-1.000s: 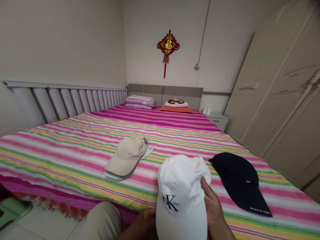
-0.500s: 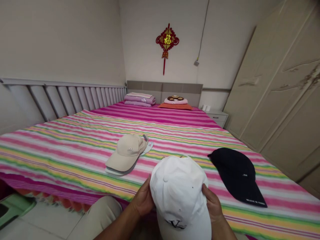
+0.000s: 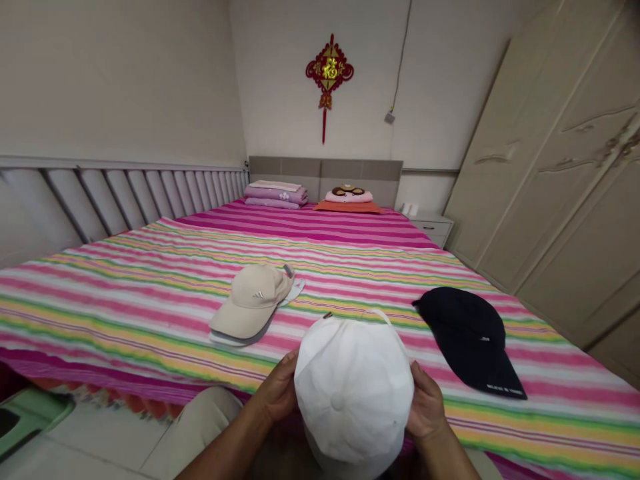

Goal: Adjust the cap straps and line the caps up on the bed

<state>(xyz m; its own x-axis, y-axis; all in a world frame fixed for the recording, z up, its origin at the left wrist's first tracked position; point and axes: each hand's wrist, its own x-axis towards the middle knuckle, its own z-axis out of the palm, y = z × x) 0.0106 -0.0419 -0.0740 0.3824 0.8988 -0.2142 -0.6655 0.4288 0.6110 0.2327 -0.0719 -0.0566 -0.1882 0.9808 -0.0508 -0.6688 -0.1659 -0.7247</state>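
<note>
A white baseball cap [image 3: 355, 387] is held up between my two hands, close to me over the bed's near edge. Its crown top faces me, and its back strap opening points away. My left hand [image 3: 281, 393] grips the left side, fingers partly hidden by the cap. On the opposite side my right hand [image 3: 425, 403] is closed on the edge, thumb outside. To the left on the bed lies a beige cap [image 3: 255, 300] stacked over a paler cap [image 3: 296, 292], mostly covered. A black cap [image 3: 470, 337] lies to the right, brim toward me.
The bed carries a striped sheet [image 3: 150, 287]. Folded purple bedding [image 3: 277, 195] and a pink pillow [image 3: 349, 195] sit at the headboard [image 3: 360, 175]. A rail [image 3: 150, 193] runs along the left, a wardrobe [image 3: 545, 187] stands right, and a green stool [image 3: 37, 417] is at lower left.
The white cap has tipped so its crown top now faces me and its front lettering is out of sight. Both hands stay on its sides. The view has shifted slightly.
</note>
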